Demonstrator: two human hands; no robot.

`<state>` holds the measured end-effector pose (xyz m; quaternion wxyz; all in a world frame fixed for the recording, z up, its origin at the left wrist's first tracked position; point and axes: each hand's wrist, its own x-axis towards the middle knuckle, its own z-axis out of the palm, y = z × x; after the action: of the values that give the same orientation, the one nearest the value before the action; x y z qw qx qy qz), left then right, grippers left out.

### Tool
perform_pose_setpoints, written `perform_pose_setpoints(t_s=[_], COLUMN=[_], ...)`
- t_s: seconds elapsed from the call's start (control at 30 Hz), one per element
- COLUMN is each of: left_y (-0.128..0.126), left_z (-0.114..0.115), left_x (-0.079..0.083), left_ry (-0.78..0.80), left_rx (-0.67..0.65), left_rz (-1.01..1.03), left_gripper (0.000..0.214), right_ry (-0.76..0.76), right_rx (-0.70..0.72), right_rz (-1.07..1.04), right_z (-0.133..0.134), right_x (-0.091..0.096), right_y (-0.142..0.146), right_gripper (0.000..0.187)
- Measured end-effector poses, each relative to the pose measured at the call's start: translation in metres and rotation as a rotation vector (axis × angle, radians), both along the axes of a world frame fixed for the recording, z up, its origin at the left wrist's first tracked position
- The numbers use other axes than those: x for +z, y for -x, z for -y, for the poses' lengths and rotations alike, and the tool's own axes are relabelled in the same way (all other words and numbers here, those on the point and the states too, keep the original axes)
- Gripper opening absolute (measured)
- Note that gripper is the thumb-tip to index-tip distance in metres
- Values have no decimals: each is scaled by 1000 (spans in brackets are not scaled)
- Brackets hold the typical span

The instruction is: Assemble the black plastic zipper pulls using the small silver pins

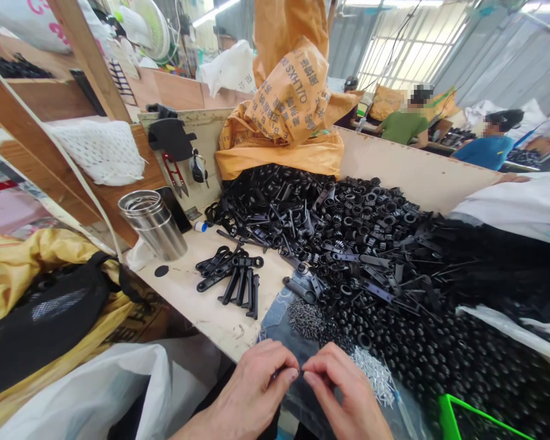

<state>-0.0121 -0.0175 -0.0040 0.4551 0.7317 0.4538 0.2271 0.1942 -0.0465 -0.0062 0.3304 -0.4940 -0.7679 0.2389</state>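
Observation:
At the bottom centre, my left hand [259, 382] and my right hand [346, 388] face each other, fingertips almost touching. Both are closed in a pinch; whatever they hold is too small or hidden to make out. Just beyond them lies a heap of tiny dark metal pieces [306, 319]. Beside my right hand is a pile of thin silver pins [374, 374]. Several black lever-shaped parts [231, 274] lie grouped on the pale tabletop [229, 333] to the left. A large mound of black plastic parts [297, 220], with rings [385, 214] among them, fills the back.
Round black pieces [462, 351] spread along the right, near a green bin [451, 415]. A steel cup [153, 226], a phone [174, 208] and red-handled snips [174, 174] are at left. An orange sack [284, 104] stands behind the mound. Co-workers [403, 125] sit beyond the partition.

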Motion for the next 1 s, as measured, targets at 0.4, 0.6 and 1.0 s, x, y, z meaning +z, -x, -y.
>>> perform_pose_setpoints(t_s=[0.4,0.6,1.0], left_y=[-5,-6,-14], left_z=[5,3,3], left_x=[5,1,10], left_ry=[105,405,828], left_rx=[53,115,375], left_rz=[-32,165,571], left_gripper=[16,17,20], right_ry=[-33,-12,95], right_rx=[142,111,-89], right_rz=[97,32,-237], right_z=[3,4,7], right_x=[7,8,-3], right_y=[-3,-2,9], right_gripper=[15,13,13])
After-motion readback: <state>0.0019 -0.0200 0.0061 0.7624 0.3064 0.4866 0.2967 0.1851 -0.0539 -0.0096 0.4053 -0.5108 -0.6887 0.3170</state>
